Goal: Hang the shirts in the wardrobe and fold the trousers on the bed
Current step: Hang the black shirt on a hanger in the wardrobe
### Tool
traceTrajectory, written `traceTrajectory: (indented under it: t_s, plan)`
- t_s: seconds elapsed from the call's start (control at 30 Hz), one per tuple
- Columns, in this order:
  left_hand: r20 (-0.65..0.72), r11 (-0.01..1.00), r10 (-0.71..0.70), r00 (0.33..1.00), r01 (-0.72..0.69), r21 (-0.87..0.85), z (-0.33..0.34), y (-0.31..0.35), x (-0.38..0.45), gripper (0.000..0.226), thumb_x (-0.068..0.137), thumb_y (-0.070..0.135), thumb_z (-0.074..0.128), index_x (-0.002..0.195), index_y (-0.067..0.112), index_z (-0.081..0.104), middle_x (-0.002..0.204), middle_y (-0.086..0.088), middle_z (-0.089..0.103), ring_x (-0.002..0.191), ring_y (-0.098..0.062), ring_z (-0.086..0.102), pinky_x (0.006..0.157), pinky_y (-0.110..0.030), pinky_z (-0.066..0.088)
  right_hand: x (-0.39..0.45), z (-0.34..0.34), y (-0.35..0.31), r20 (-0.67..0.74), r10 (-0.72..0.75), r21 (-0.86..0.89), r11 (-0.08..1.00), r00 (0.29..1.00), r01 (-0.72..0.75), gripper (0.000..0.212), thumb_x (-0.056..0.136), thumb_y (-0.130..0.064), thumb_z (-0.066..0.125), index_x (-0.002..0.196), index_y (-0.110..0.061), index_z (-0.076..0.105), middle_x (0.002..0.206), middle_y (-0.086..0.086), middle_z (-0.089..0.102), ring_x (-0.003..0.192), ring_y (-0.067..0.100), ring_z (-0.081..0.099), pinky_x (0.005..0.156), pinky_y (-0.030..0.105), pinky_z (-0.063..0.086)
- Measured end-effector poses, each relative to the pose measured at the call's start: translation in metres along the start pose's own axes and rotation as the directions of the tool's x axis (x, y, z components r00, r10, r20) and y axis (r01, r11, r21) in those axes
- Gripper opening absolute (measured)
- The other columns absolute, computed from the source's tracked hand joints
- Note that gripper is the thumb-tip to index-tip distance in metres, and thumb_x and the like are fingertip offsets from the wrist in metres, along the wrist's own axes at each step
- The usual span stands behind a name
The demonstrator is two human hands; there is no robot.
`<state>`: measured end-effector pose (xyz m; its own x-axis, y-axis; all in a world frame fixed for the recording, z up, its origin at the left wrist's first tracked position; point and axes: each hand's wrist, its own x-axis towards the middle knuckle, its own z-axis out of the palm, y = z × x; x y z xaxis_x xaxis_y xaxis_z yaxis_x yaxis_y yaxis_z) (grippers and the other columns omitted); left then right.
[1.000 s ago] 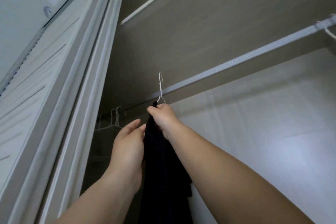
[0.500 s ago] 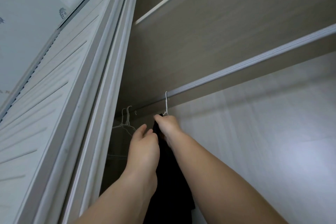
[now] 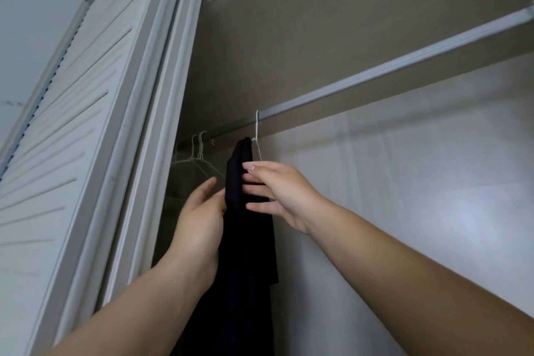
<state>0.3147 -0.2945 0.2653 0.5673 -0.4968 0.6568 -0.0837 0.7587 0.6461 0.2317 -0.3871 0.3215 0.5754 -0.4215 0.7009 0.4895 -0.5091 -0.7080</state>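
Hanging from the wardrobe rail by a thin white wire hanger, the dark shirt in front of you is black or very deep navy, bunched into a narrow column that drops straight down between your forearms. Its hook sits over the rail; its shoulders are lost inside the cloth. Your right hand lies against the shirt's right side with fingers straight and spread, only touching the fabric. Your left hand is at the shirt's left edge, fingers long and relaxed; whether the thumb pinches the cloth is hidden behind the fabric. Farther left on the rail hang two empty wire hangers, faint in the shadow. Beside them stands the white louvred door. You cannot see the shirt's lower hem, collar or sleeves.
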Motion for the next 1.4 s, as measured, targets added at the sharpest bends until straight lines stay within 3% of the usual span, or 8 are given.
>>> traceTrajectory:
  t_s: [0.1,0.3,0.43,0.67,0.77,1.1,1.27,1.4]
  plan:
    - [0.018,0.996,-0.074,0.997,0.073,0.042,-0.021,-0.002,-0.024,0.044,0.091,0.008,0.052,0.128,0.03,0.053,0.093,0.002,0.075,0.075,-0.013,0.073,0.05,-0.025,0.054,-0.036,0.004,-0.002,0.069,0.02,0.011,1.0,0.997,-0.021,0.012,0.094,-0.024,0.057,0.104,-0.022,0.064,0.104,0.001,0.066,0.087,0.009,0.069,0.058,0.026,0.057]
    - [0.06,0.988,-0.117,0.991,0.111,0.104,-0.045,0.008,-0.09,0.036,0.093,0.005,0.045,0.122,0.022,0.057,0.103,-0.001,0.074,0.083,-0.011,0.072,0.062,-0.027,0.054,-0.102,0.024,0.007,0.137,0.099,0.092,0.989,0.986,-0.112,0.015,0.094,-0.02,0.057,0.106,-0.021,0.067,0.106,0.003,0.068,0.088,0.012,0.071,0.063,0.028,0.057]
    - [-0.063,0.98,-0.128,0.99,0.135,0.144,-0.068,0.028,-0.142,0.033,0.094,0.006,0.047,0.119,0.023,0.059,0.107,0.003,0.073,0.099,-0.011,0.069,0.085,-0.037,0.052,-0.145,0.048,0.015,0.208,0.141,0.16,0.971,0.968,-0.176,0.016,0.093,-0.02,0.058,0.107,-0.02,0.067,0.107,0.003,0.069,0.09,0.012,0.071,0.066,0.029,0.057]
    - [-0.3,0.951,-0.13,0.945,0.205,0.232,-0.121,0.074,-0.251,0.026,0.093,0.009,0.052,0.114,0.02,0.062,0.106,0.001,0.073,0.099,-0.012,0.069,0.085,-0.037,0.052,-0.219,0.118,0.022,0.388,0.193,0.223,0.929,0.901,-0.295,0.016,0.092,-0.021,0.06,0.106,-0.02,0.069,0.103,0.004,0.07,0.09,0.014,0.071,0.067,0.029,0.056]
    - [-0.424,0.927,-0.095,0.901,0.235,0.292,-0.143,0.103,-0.304,0.027,0.082,0.013,0.066,0.109,0.02,0.065,0.104,0.001,0.074,0.098,-0.012,0.07,0.086,-0.036,0.052,-0.255,0.158,0.022,0.474,0.22,0.265,0.887,0.853,-0.377,0.015,0.093,-0.018,0.059,0.103,-0.018,0.07,0.101,0.006,0.069,0.093,0.018,0.069,0.07,0.031,0.056]
    - [-0.718,0.827,-0.019,0.695,0.415,0.38,-0.219,0.201,-0.518,0.02,0.093,0.007,0.055,0.106,0.019,0.067,0.1,0.002,0.075,0.091,-0.01,0.07,0.081,-0.031,0.053,-0.414,0.314,0.0,0.766,0.194,0.261,0.777,0.612,-0.573,0.015,0.093,-0.009,0.057,0.098,-0.017,0.068,0.092,0.001,0.069,0.085,0.009,0.069,0.064,0.028,0.057]
    - [-0.877,0.803,0.042,0.479,0.505,0.315,-0.25,0.268,-0.653,0.018,0.093,0.006,0.056,0.101,0.017,0.067,0.092,0.003,0.075,0.089,-0.013,0.067,0.087,-0.035,0.051,-0.524,0.408,-0.038,0.894,0.163,0.171,0.737,0.417,-0.654,0.014,0.093,-0.009,0.056,0.1,-0.016,0.066,0.096,0.002,0.068,0.087,0.008,0.068,0.065,0.027,0.058]
    - [-0.942,0.796,0.129,0.31,0.534,0.285,-0.265,0.326,-0.773,0.018,0.092,0.008,0.058,0.102,0.019,0.067,0.096,0.002,0.075,0.089,-0.011,0.069,0.087,-0.033,0.052,-0.623,0.479,-0.074,0.967,0.076,0.089,0.795,0.245,-0.6,0.016,0.092,-0.011,0.059,0.103,-0.021,0.065,0.1,0.002,0.067,0.092,0.008,0.068,0.071,0.028,0.058]
